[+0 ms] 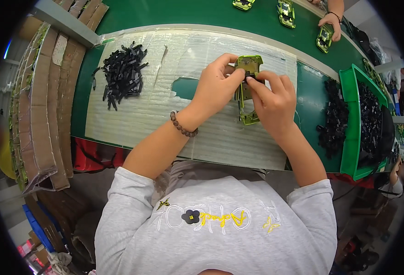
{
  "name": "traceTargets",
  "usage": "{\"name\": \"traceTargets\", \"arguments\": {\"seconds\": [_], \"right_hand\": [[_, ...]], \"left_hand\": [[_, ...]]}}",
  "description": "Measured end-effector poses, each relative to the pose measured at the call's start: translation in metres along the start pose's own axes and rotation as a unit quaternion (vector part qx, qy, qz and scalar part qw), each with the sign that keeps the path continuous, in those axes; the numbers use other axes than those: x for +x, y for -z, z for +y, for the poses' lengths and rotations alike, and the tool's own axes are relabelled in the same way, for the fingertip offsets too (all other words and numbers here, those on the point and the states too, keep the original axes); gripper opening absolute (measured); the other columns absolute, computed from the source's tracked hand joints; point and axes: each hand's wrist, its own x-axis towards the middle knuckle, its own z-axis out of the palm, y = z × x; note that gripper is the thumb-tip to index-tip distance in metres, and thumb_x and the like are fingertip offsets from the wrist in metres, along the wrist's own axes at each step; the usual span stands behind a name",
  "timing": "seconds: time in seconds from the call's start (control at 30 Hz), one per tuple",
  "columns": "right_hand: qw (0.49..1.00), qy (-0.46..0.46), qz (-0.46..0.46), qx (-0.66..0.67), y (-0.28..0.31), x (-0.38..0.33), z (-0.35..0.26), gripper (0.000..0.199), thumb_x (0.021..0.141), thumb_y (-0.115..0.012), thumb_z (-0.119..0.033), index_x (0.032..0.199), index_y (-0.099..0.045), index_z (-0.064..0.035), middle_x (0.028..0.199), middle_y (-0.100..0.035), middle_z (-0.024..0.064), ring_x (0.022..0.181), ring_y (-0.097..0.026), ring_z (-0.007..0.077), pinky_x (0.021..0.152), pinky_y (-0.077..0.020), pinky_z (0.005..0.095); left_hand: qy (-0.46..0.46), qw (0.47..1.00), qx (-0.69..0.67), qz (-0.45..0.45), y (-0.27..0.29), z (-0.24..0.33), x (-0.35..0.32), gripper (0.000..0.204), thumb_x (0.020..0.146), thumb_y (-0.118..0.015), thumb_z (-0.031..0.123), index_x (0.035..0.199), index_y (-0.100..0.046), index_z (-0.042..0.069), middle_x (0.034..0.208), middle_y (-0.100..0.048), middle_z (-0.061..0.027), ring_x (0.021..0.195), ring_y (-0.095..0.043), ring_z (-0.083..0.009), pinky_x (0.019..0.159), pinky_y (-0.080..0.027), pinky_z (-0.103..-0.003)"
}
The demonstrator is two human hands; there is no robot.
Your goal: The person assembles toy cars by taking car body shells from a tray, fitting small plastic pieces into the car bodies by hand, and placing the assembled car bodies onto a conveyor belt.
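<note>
Both of my hands hold a yellow-green plastic frame (248, 64) above a white foam mat (142, 110). My left hand (215, 85) grips its left edge, a bead bracelet (182, 126) on that wrist. My right hand (273, 98) covers the frame's right side, with the fingertips pressing a small black part (252, 77) against its middle. The frame's lower end (248, 118) sticks out below my right hand.
A heap of small black parts (121, 73) lies on the mat's left. More black parts (332, 121) lie right, beside a green bin (348, 133) full of them. Cardboard stacks (46, 101) stand at left. Further green frames (286, 13) lie on the belt by another person's hand (331, 22).
</note>
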Motion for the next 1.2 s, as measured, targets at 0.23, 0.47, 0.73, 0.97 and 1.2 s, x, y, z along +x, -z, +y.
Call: {"name": "traceTargets", "arguments": {"seconds": [0.23, 0.47, 0.73, 0.97, 1.2], "right_hand": [[0.999, -0.043, 0.005, 0.028, 0.003, -0.002, -0.004, 0.027, 0.067, -0.070, -0.006, 0.094, -0.066, -0.0110, 0.109, -0.054, 0.0045, 0.089, -0.051, 0.0230, 0.073, -0.0401, 0.0337], [0.800, -0.346, -0.001, 0.490, 0.000, 0.007, -0.002, 0.042, 0.082, -0.059, -0.006, 0.122, -0.045, -0.0015, 0.123, -0.049, 0.0154, 0.106, -0.052, 0.0213, 0.090, -0.0402, 0.0357], [0.783, -0.389, -0.041, 0.484, 0.001, 0.009, -0.005, 0.025, 0.087, -0.055, -0.007, 0.110, -0.058, 0.0019, 0.088, -0.064, 0.0047, 0.077, -0.060, 0.0078, 0.069, -0.0475, 0.0223], [0.815, -0.379, -0.023, 0.438, -0.004, 0.009, -0.008, 0.025, 0.087, -0.057, -0.007, 0.110, -0.058, 0.0011, 0.090, -0.064, 0.0043, 0.076, -0.058, 0.0076, 0.066, -0.0465, 0.0216], [0.971, -0.118, 0.101, 0.183, 0.001, 0.053, -0.023, 0.021, 0.085, -0.059, -0.002, 0.107, -0.059, 0.0014, 0.100, -0.065, 0.0086, 0.089, -0.059, 0.0148, 0.077, -0.0467, 0.0263]], "left_hand": [[-0.062, 0.998, 0.018, 0.010, -0.006, -0.003, -0.004, 0.029, 0.080, -0.055, 0.006, 0.107, -0.049, -0.002, 0.084, -0.063, -0.0092, 0.067, -0.057, -0.0091, 0.058, -0.046, -0.024], [-0.038, 0.998, 0.046, -0.026, -0.012, 0.008, -0.012, 0.029, 0.084, -0.054, 0.001, 0.112, -0.046, 0.000, 0.097, -0.058, -0.0058, 0.087, -0.056, -0.0090, 0.074, -0.046, -0.023], [-0.034, 0.998, 0.035, -0.034, -0.013, 0.002, -0.013, 0.029, 0.085, -0.052, 0.001, 0.112, -0.045, 0.000, 0.097, -0.057, -0.0043, 0.088, -0.054, -0.0085, 0.074, -0.046, -0.023], [-0.081, 0.996, 0.027, 0.003, -0.019, -0.008, -0.009, 0.026, 0.082, -0.052, 0.003, 0.107, -0.046, 0.001, 0.085, -0.056, -0.0066, 0.076, -0.053, -0.0114, 0.066, -0.045, -0.025], [-0.056, 0.996, -0.052, 0.036, -0.019, -0.022, 0.008, 0.026, 0.080, -0.055, 0.004, 0.104, -0.046, 0.002, 0.090, -0.054, -0.0057, 0.085, -0.052, -0.0106, 0.074, -0.045, -0.026]]}}
